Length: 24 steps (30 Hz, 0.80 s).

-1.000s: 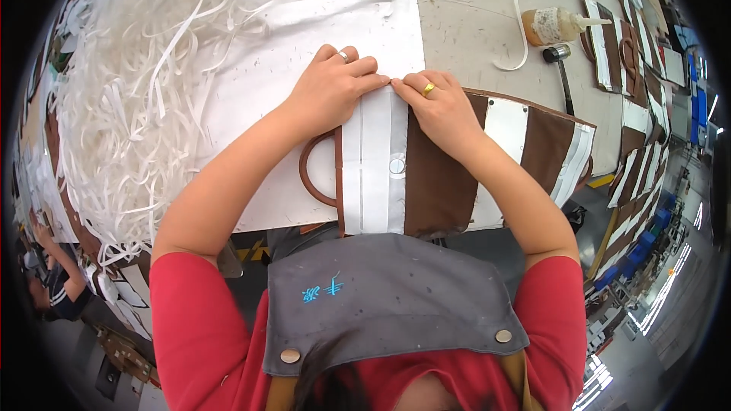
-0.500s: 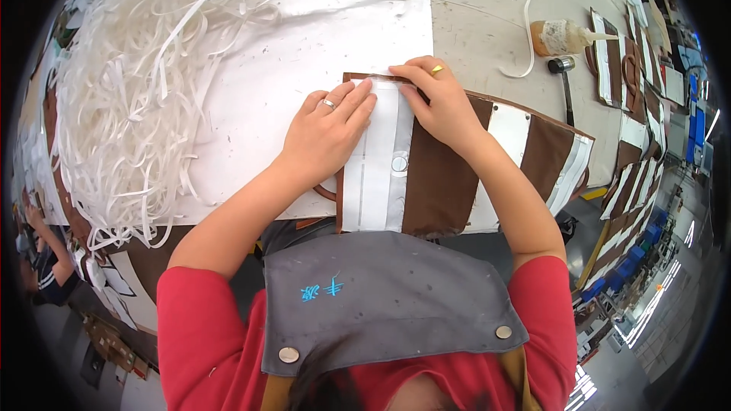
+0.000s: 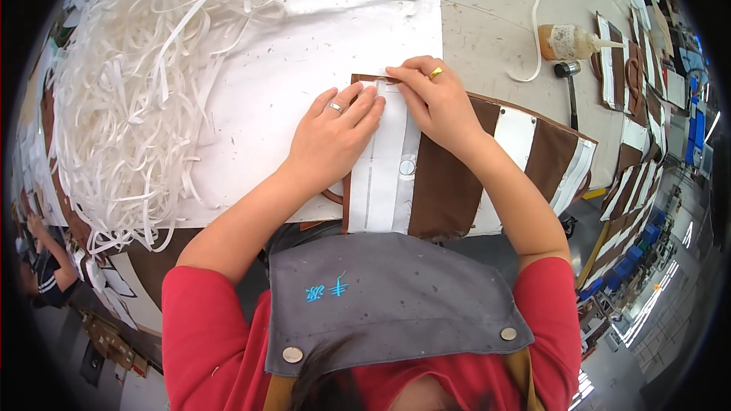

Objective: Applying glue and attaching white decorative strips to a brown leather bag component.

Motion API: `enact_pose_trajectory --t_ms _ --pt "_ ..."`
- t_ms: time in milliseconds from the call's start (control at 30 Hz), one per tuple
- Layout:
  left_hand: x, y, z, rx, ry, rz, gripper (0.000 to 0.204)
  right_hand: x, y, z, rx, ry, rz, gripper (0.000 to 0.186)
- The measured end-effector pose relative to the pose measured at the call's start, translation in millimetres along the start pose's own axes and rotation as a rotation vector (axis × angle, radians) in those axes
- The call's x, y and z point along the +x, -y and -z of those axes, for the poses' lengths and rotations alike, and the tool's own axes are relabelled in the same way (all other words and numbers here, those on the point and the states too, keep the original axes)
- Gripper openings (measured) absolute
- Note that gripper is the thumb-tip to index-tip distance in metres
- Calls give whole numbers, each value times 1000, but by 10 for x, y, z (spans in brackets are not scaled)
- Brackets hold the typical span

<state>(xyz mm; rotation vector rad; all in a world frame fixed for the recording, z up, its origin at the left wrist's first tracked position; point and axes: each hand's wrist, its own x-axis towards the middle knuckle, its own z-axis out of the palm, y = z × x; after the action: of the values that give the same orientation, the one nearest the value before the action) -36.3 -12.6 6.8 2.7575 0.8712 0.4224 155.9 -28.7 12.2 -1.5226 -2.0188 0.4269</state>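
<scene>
A brown panel with white strips [image 3: 445, 175], seemingly a bag piece with a brown handle loop at each side, lies in front of me across the table edge. My left hand [image 3: 335, 131] rests on its left white strip near the far edge, fingers stretched out and lying flat, a silver ring on one. Close beside it, my right hand [image 3: 435, 103] pinches the brown far edge of the panel between thumb and fingers; a gold ring shows on it. The fingertips hide part of that edge. A round disc [image 3: 407, 167] shows on the panel's left part.
A big heap of white ribbon strips [image 3: 137, 106] covers the left of the white table sheet [image 3: 304, 46]. Far right are a glue bottle [image 3: 565, 42], a hammer [image 3: 569, 84] and a loose white strip [image 3: 537, 19]. More brown-and-white panels [image 3: 630, 80] lie beyond. Another person's arm [image 3: 52, 240] shows far left.
The whole view has shifted slightly. My left fingers have spread a little, while my right hand stays at the panel's far edge, its fingertips slightly moved.
</scene>
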Motion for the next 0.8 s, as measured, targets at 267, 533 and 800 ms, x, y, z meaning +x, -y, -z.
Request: enact_pose_trajectory --t_ms 267,533,800 --pt "-7 -30 -14 -41 -56 27 30 240 -26 -7 -169 170 258 14" --pt "-8 29 -59 -49 -60 -14 28 351 -15 -73 -263 308 385 11" --pt "-45 50 -45 -71 -100 40 24 190 -58 -5 264 241 -96 18"
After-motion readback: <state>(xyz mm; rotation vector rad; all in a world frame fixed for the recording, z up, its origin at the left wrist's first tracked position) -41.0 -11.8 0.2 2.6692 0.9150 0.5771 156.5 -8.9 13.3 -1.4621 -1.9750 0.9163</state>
